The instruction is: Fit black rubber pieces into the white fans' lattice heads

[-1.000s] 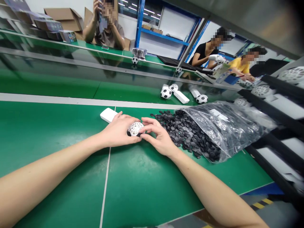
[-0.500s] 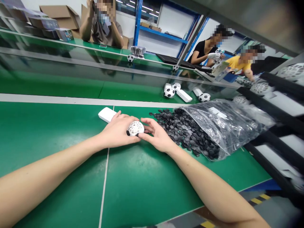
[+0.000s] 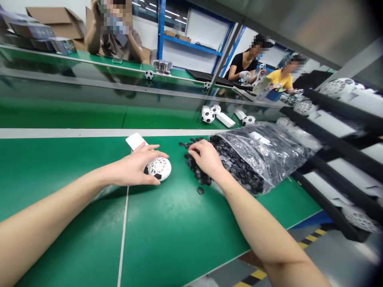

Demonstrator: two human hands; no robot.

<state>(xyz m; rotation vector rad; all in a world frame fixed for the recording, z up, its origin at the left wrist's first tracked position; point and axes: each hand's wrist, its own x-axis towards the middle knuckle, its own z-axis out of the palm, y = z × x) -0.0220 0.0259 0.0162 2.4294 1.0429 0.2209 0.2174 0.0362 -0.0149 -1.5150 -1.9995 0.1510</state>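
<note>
My left hand [image 3: 134, 165] is closed around a white football-patterned device [image 3: 163, 170], thumb in front and fingers behind. Its ball-shaped head has an openwork grille facing up and black patches on its side; a white block-like handle [image 3: 136, 140] shows beyond the hand. To the right, my right hand [image 3: 206, 157] reaches into a loose pile of small black pieces [image 3: 239, 164]. Its thumb and forefinger are pinched at the pile's left edge, and I cannot see clearly what is between them. One black piece [image 3: 200, 190] lies apart on the green tabletop [image 3: 167, 235].
A clear plastic bag [image 3: 269, 153] spills the black pieces. Behind it lie several similar football devices [image 3: 208, 116] with white handles. A black rack [image 3: 332, 163] holding white devices stands at right. Across the bench are several people, one in a yellow shirt [image 3: 279, 79].
My right hand has left the football-patterned device and moved right into the black pieces. The device remains in my left hand, turned slightly. The view has shifted a little.
</note>
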